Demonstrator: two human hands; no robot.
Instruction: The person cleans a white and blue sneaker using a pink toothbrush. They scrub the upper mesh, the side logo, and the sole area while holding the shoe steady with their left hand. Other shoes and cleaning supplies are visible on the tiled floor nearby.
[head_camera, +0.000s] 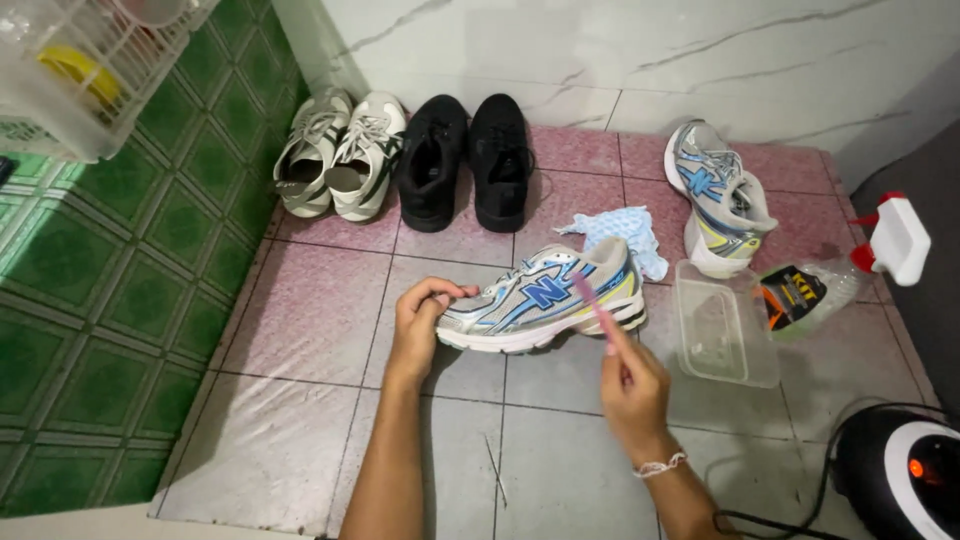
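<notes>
A silver, blue and yellow sneaker (545, 298) lies on the pink floor tiles in front of me. My left hand (422, 318) grips its toe end. My right hand (632, 385) holds a pink toothbrush (594, 303), its head raised over the sneaker's side near the heel. The matching sneaker (718, 196) stands farther back on the right. A blue and white cloth (622, 234) lies just behind the held sneaker.
A clear plastic tub (722, 330) and a lying spray bottle (845, 270) sit to the right. Black shoes (465, 160) and white-and-green sneakers (340, 152) line the marble wall. A white basket (85, 70) hangs top left; a black-and-white appliance (900, 475) sits bottom right.
</notes>
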